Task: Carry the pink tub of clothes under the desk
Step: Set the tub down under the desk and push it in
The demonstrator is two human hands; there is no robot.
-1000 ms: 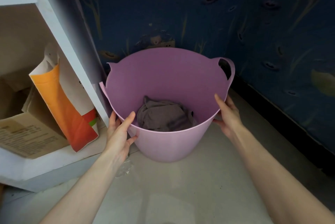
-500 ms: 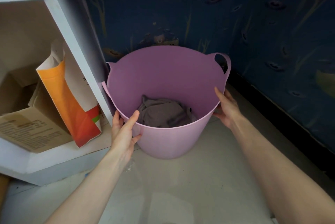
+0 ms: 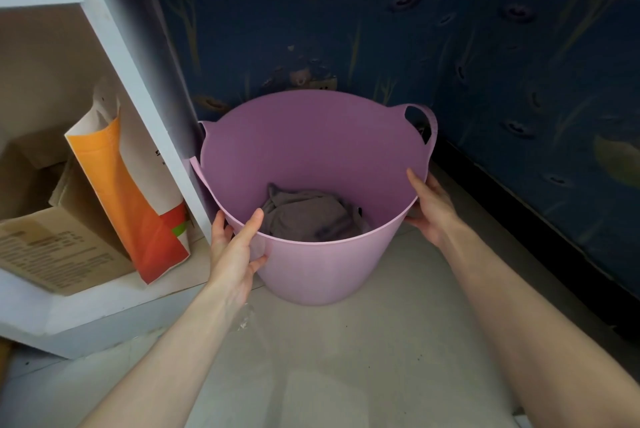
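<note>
Now that the pink tub (image 3: 313, 265) sits further under the desk (image 3: 145, 88), left hand (image 3: 232, 254) and right hand (image 3: 433, 207) still hold its rim.

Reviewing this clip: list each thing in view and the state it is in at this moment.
pink tub: upright on the floor under the desk, open-topped, gripped at its rim.
grey clothes: crumpled at the tub's bottom.
left hand: clasping the near rim, thumb inside.
right hand: holding the right rim.
orange paper bag: standing, leaning, top open.
cardboard box: on the shelf, flaps open.
</note>
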